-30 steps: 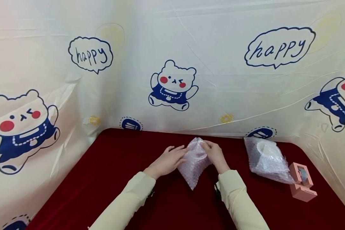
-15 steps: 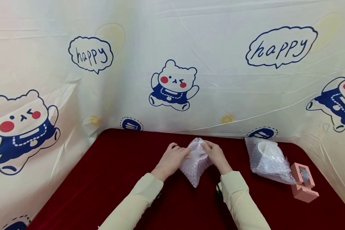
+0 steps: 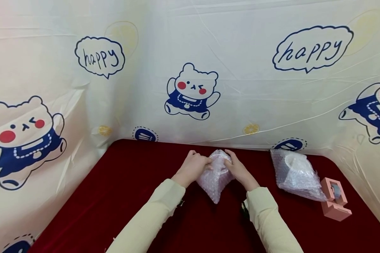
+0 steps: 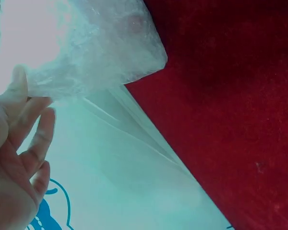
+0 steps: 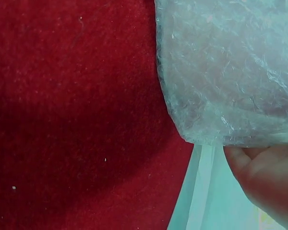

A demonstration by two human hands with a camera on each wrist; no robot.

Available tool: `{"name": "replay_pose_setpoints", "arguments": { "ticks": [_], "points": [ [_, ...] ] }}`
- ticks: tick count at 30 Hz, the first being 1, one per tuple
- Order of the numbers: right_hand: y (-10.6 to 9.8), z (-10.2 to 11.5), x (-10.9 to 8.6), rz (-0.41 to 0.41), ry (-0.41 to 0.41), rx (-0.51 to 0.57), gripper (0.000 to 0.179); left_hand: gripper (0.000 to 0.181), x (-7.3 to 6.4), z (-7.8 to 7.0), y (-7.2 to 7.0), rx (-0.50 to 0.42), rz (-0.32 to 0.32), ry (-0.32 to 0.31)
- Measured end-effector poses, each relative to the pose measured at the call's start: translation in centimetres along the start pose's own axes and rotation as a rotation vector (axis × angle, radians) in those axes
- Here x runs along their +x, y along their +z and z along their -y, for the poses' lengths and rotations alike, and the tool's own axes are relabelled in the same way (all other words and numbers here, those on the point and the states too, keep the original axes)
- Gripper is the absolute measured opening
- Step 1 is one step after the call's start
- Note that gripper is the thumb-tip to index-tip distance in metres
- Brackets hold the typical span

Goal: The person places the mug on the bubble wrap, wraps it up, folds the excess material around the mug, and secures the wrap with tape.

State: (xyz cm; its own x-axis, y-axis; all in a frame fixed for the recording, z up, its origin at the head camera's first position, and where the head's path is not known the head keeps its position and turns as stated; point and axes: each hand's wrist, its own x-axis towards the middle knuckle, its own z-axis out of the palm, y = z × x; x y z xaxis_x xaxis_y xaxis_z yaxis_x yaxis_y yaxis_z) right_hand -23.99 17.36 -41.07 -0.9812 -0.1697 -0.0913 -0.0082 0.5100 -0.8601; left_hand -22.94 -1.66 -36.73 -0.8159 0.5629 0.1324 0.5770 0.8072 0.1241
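Observation:
A bubble-wrap package (image 3: 213, 184), pointed at its near end, is held between both hands in the middle of the table. A pale, rounded edge shows faintly through the plastic; what is inside cannot be made out. My left hand (image 3: 194, 166) pinches its left side, and in the left wrist view the thumb (image 4: 19, 81) lies over the wrap with the other fingers below. On the right side my right hand (image 3: 239, 169) grips the far edge, thumb in front. The right wrist view shows only part of that hand (image 5: 271, 177) under the bubble wrap (image 5: 225, 72).
A second bubble-wrapped bundle (image 3: 296, 177), with a white rounded thing inside, lies at the right. Touching its near corner is a pink tape dispenser (image 3: 335, 198). Dark red cloth (image 3: 123, 196) covers the table, and a printed white curtain (image 3: 240, 77) hangs behind.
My left hand has moved right and closed its fingers on the wrap, where they lay straighter before. The right thumb has shifted slightly, and the package's near tip has risen a little.

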Motion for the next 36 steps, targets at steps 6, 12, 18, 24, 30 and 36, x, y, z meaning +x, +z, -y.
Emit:
{"name": "replay_pose_setpoints", "arguments": {
  "ticks": [6, 12, 18, 24, 30, 36],
  "points": [
    [-0.2, 0.0, -0.1, -0.069, -0.021, -0.103, 0.049, 0.031, -0.2, -0.3, 0.4, -0.015, 0.035, -0.027],
    [0.5, 0.0, 0.0, -0.175, -0.035, -0.172, 0.051, 0.037, -0.4, -0.6, 2.5, -0.195, 0.038, -0.119],
    [1.0, 0.2, 0.1, -0.230, -0.070, -0.208, 0.052, 0.042, -0.3, -1.1, 3.6, -0.350, -0.028, -0.193],
    [1.0, 0.3, 0.0, -0.245, -0.076, -0.212, 0.047, 0.044, 0.2, -1.3, 3.0, -0.382, 0.009, -0.192],
    [1.0, 0.4, -0.3, -0.221, -0.044, -0.213, 0.047, 0.039, 0.8, -1.4, 2.9, -0.510, 0.037, -0.250],
    [0.9, 0.4, -0.4, -0.216, -0.045, -0.185, 0.049, 0.036, 1.0, -1.5, 2.4, -0.710, 0.034, -0.327]
  ]
}}
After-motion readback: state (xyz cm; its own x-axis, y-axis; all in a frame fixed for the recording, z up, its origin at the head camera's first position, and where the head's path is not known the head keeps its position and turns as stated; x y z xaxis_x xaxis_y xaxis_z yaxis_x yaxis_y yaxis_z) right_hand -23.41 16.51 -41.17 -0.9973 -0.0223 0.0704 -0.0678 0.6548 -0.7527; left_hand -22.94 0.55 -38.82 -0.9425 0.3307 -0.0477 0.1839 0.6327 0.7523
